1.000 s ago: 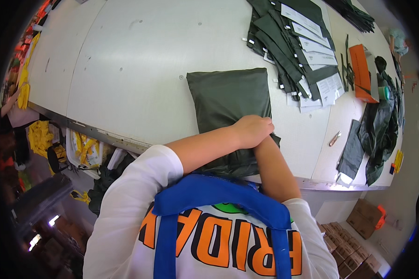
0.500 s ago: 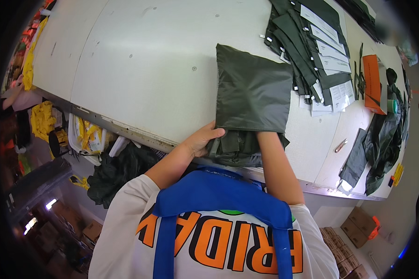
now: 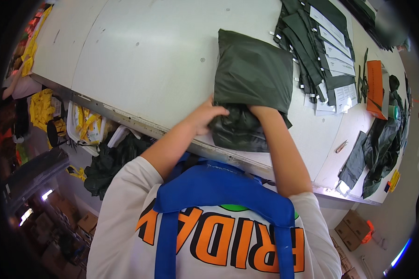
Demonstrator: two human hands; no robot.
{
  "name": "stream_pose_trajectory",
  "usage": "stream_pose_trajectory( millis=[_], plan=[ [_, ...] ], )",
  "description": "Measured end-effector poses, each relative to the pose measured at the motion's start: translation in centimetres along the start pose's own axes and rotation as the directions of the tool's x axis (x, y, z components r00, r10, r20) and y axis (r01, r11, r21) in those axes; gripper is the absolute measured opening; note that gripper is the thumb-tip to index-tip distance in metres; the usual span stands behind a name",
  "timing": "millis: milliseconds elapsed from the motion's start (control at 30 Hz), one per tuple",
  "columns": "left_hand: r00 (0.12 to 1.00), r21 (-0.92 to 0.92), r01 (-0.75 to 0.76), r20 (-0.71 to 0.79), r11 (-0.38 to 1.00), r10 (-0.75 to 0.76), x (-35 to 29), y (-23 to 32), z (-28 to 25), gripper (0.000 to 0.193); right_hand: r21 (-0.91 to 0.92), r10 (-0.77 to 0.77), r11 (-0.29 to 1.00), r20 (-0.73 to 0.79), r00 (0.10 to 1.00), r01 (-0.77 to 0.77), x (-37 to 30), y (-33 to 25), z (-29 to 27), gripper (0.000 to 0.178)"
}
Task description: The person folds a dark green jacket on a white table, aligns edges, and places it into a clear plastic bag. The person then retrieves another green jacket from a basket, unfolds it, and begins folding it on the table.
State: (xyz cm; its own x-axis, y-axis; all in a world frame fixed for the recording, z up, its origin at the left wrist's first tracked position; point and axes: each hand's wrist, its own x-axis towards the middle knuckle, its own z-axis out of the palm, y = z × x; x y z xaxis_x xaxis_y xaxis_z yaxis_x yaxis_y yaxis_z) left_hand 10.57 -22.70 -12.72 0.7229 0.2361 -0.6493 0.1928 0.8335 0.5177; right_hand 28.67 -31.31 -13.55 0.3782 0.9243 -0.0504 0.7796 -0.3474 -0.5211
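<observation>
A dark green fabric pouch (image 3: 253,69) lies on the white table close to its front edge, its opening toward me. My left hand (image 3: 208,116) grips the left corner of that opening, thumb on top. Most of my right hand (image 3: 264,113) is inside the pouch, so its fingers are hidden. Bunched dark green fabric (image 3: 239,130) spreads out of the opening between my wrists, onto the table. Whether it is part of the pouch or a separate piece, I cannot tell.
Overlapping dark green pieces with white printed sheets (image 3: 335,56) lie at the far right. Nearer are an orange box (image 3: 376,88), a small cutting tool (image 3: 341,146) and loose dark cloth (image 3: 379,153). Below the table's left edge stands a white basket (image 3: 72,128) with yellow items. Another person's arm (image 3: 15,83) shows far left.
The pouch has moved a little away from me and looks fuller. My right hand has gone deeper into it, and my left hand has shifted forward along with it.
</observation>
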Motion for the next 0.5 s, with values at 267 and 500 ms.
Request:
stream_pose_trajectory(
  millis=[267, 500],
  plan=[
    [0.963, 0.822, -0.022, 0.170, 0.569, -0.208, 5.9, 10.6, 1.4, 0.074, -0.114, 0.037, 0.993, 0.463, 0.886, 0.018, -11.3, -10.2, -2.8, 0.091],
    [0.468, 0.923, -0.384, 0.229, -0.037, 0.854, 0.5, 6.1, 1.4, 0.061, -0.110, -0.129, 0.987, -0.070, 0.989, 0.121, -0.5, -4.9, -8.6, 0.056]
  ],
)
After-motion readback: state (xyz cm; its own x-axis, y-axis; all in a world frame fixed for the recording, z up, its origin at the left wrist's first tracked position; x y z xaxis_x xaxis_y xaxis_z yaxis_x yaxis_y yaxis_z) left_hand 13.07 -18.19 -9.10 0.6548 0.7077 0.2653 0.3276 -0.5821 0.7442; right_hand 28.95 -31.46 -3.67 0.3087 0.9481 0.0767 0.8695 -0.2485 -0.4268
